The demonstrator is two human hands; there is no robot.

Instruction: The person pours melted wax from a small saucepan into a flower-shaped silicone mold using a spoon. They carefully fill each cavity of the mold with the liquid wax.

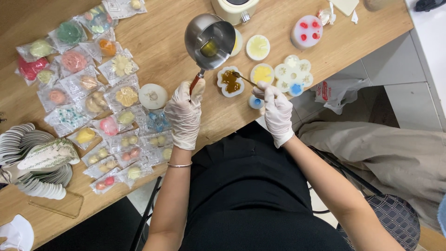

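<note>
Nearest you, your left hand [185, 114] wraps its gloved fingers [195, 90] tightly around the red handle of a small steel melting pot [210, 41], tilted beyond your knuckles with yellow liquid pooled inside. Your right hand [278, 111] pinches a thin stirring stick [243, 78], fingers closed narrow on it, its tip reaching into the flower-shaped mould [230, 82] just past your fingertips. That mould already holds amber fill; the round yellow mould [262, 73] beside it looks filled, while the white multi-cavity mould [293, 75] farther right seems mostly unfilled.
</note>
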